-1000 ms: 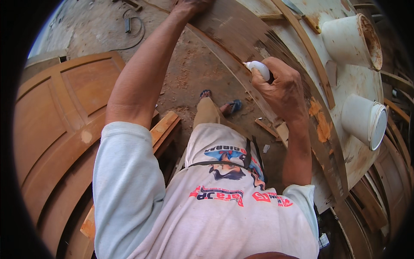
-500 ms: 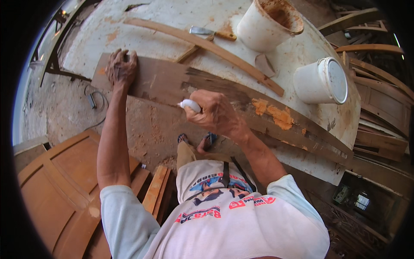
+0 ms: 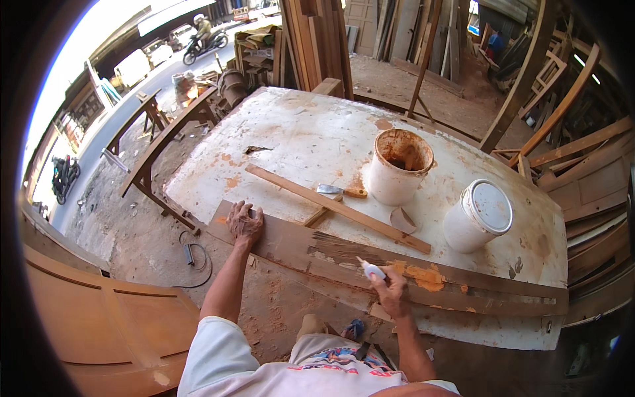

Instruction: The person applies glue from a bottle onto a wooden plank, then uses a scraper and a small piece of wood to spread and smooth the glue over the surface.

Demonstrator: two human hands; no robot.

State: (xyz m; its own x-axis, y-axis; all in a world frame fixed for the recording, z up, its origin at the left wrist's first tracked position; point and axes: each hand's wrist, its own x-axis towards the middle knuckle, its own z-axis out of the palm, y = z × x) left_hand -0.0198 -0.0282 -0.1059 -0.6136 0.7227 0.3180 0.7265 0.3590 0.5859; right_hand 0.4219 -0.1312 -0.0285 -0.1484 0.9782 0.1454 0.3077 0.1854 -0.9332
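Note:
My left hand [image 3: 245,223] is on the left end of a long brown wooden board [image 3: 284,246], its bent fingers reaching the far edge. In my right hand [image 3: 395,291] is a small white squeeze bottle [image 3: 374,270], its pale pointed nozzle tilted up and left over the board's middle. There the wood is dark and splintered. Just right of the nozzle, an orange filler patch [image 3: 423,276] covers part of the surface. The board lies along the near side of a white, stained tabletop [image 3: 297,122].
Beyond the board are a loose wooden strip [image 3: 331,205], a putty knife [image 3: 340,191], a smeared open bucket [image 3: 402,165] and a lidded white bucket [image 3: 477,215]. A panelled door [image 3: 119,311] lies at lower left. Timber is stacked around; motorcycles pass on the street at upper left.
The view has lifted, bringing the whole tabletop and the street into sight. My right hand has moved right along the board, and the bottle's nozzle now points up and away. My left hand stays put.

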